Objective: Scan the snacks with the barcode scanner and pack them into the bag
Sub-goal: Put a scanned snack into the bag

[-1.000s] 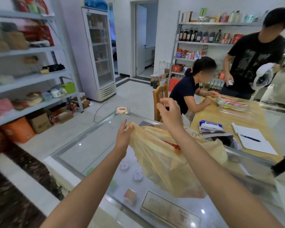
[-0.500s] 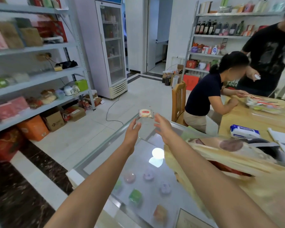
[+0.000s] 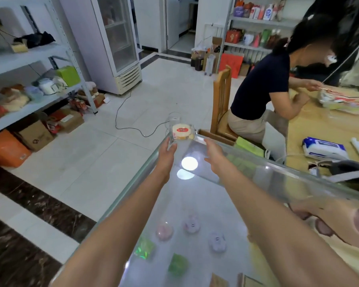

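A round pale snack in a clear wrapper with a red label (image 3: 182, 131) sits at the far corner of the glass counter (image 3: 197, 201). My left hand (image 3: 166, 155) reaches out just below it, fingertips at the wrapper's near left edge, fingers apart. To the right of the snack my right hand (image 3: 214, 154) is stretched forward, open and a little short of it. The yellow plastic bag (image 3: 340, 237) lies at the lower right edge of the counter, mostly cut off. A dark scanner-like device (image 3: 348, 168) rests at the right behind the counter; I cannot tell its details.
Small coloured items show under the counter glass. A seated person on a wooden chair (image 3: 222, 104) works at a wooden table (image 3: 327, 129) with a tissue pack (image 3: 323, 148). Shelves (image 3: 29, 96) line the left, a fridge (image 3: 116, 42) stands behind, a cable crosses the floor.
Both hands let go of the yellow bag and stretched forward toward the snack at the counter's far corner. My view swung left, so the bag slid to the lower right.
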